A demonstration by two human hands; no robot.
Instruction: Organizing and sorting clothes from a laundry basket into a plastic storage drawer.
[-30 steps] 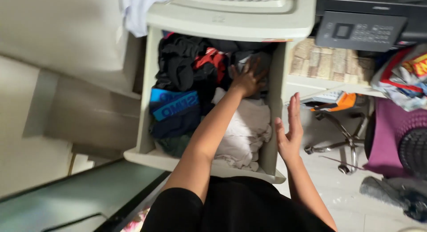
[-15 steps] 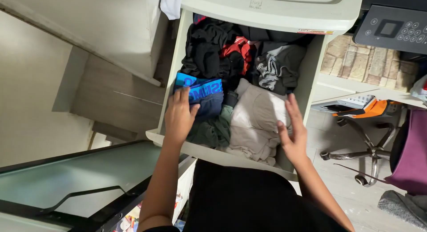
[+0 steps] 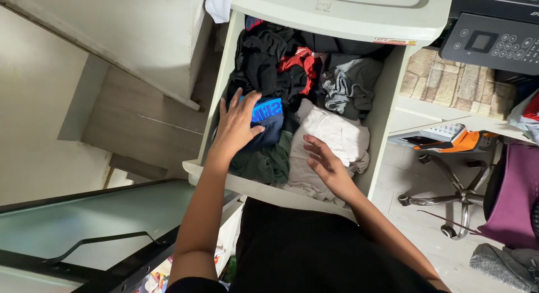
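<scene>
We have our left hand (image 3: 238,124) spread flat on the navy garment with the bright blue waistband (image 3: 265,120), which lies against the left wall of the open drawer (image 3: 216,96), midway back. Our right hand (image 3: 324,162) hovers released, fingers loose, over the pale folded cloth (image 3: 337,137) near the front right corner. We judge this a sorting step; next calls for closing fingers around one piece.

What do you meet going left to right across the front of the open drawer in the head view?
Left hand on blue-banded garment → dark green garment → right hand over the beige garment → drawer wall.
</scene>
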